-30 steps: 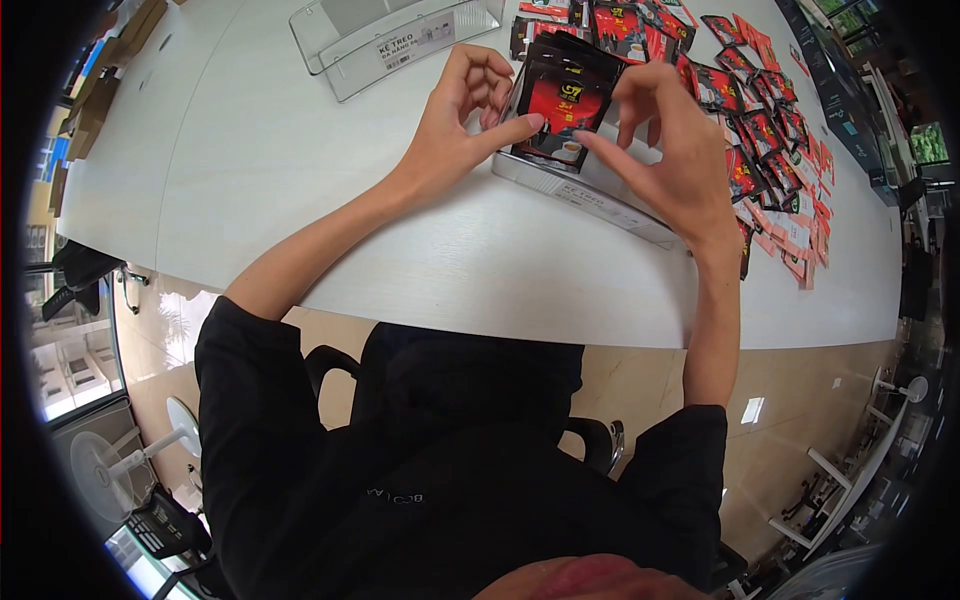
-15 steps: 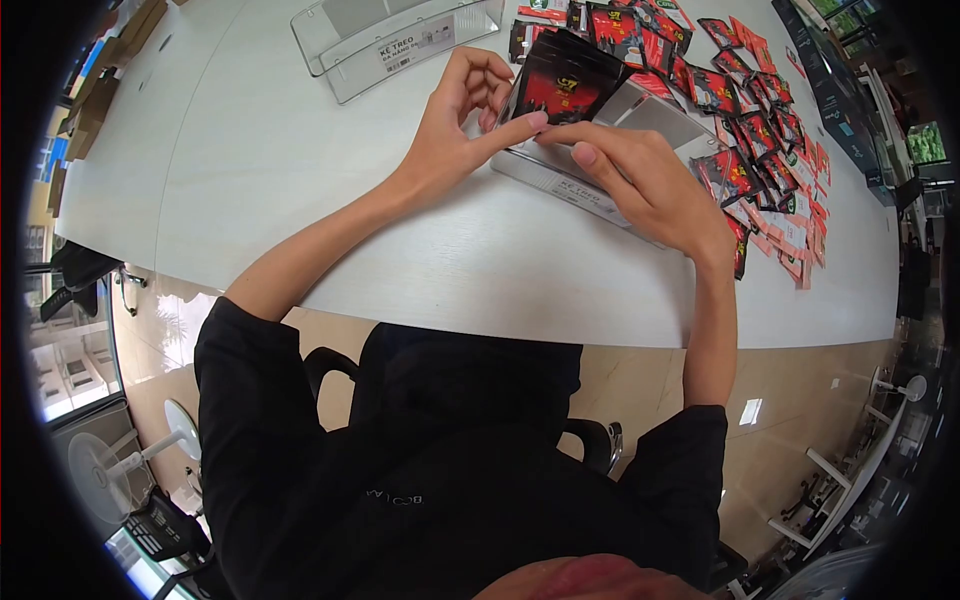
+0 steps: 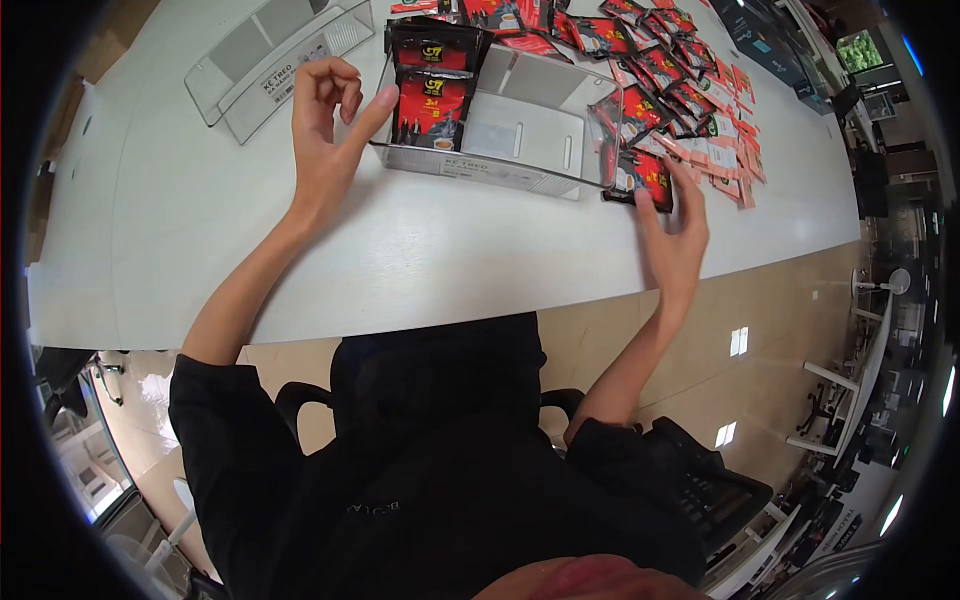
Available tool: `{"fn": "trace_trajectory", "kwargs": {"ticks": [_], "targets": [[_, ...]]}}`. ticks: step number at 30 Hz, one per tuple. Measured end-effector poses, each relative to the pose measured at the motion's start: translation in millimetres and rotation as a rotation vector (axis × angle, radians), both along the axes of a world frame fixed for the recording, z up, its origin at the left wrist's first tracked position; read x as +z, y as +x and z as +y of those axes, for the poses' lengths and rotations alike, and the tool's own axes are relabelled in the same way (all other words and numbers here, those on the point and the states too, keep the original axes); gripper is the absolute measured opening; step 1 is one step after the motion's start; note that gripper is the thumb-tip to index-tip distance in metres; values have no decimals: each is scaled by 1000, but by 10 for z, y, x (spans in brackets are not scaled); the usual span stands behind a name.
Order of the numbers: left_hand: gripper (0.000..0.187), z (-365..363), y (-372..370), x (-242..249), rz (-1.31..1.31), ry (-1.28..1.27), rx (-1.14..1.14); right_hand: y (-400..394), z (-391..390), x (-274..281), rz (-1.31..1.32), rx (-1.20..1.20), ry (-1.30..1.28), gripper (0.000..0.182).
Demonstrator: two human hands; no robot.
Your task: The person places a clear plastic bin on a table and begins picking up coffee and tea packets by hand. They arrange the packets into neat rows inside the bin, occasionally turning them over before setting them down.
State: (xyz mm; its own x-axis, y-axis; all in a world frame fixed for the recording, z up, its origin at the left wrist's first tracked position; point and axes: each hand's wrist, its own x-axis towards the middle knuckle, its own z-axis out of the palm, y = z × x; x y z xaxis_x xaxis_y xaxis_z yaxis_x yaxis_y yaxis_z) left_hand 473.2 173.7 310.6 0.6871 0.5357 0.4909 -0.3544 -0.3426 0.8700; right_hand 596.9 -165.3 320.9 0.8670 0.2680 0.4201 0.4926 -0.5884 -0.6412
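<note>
A clear plastic tray [image 3: 525, 165] sits in front of me, with upright black and red G7 sachets [image 3: 430, 105] packed in its left end. My left hand [image 3: 335, 130] is beside that end, its thumb at the edge of the sachets and its other fingers curled but apart. At the right end, my right hand [image 3: 678, 225] has its thumb and fingers around a black and red sachet [image 3: 645, 178] lying on the table by the tray's corner. Whether it grips the sachet firmly is hard to see.
A second clear tray [image 3: 270, 75] stands at the back left of the white table [image 3: 400, 270]. Many loose red, black and pink sachets [image 3: 690, 100] spread over the back right. Dark boxes [image 3: 770, 50] line the far right edge.
The view has shifted to the right. My right hand has left the sachets in the tray and moved right to the loose sachet. The upright sachets now stand against the tray's left end.
</note>
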Motion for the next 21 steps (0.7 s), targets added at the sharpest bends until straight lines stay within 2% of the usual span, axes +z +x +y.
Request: {"fn": "trace_trajectory", "kwargs": {"ticks": [2, 3, 5, 9, 12, 14, 15, 18, 21], "targets": [[35, -3, 5, 9, -11, 3, 7, -93, 82, -138, -56, -168, -90, 42], [35, -3, 6, 9, -8, 5, 3, -92, 93, -137, -53, -172, -88, 42], [35, 9, 8, 3, -17, -3, -6, -78, 124, -94, 9, -253, -107, 54], [34, 8, 18, 2, -22, 8, -3, -119, 211, 10, 11, -245, -88, 62], [34, 12, 20, -9, -32, 18, 4, -138, 153, 36, 105, -151, -95, 69], [34, 20, 24, -20, -49, 30, 8, -159, 98, 34, 294, -125, 135, 74], [34, 20, 21, -19, -47, 28, 13, -175, 84, 35, 295, -121, 133, 74], [34, 1, 25, -10, -46, 34, 28, -211, 29, 55, 186, -76, 505, 82], [36, 0, 27, -14, -84, 93, 35, -107, -84, 128, 147, -20, 608, 84]]}}
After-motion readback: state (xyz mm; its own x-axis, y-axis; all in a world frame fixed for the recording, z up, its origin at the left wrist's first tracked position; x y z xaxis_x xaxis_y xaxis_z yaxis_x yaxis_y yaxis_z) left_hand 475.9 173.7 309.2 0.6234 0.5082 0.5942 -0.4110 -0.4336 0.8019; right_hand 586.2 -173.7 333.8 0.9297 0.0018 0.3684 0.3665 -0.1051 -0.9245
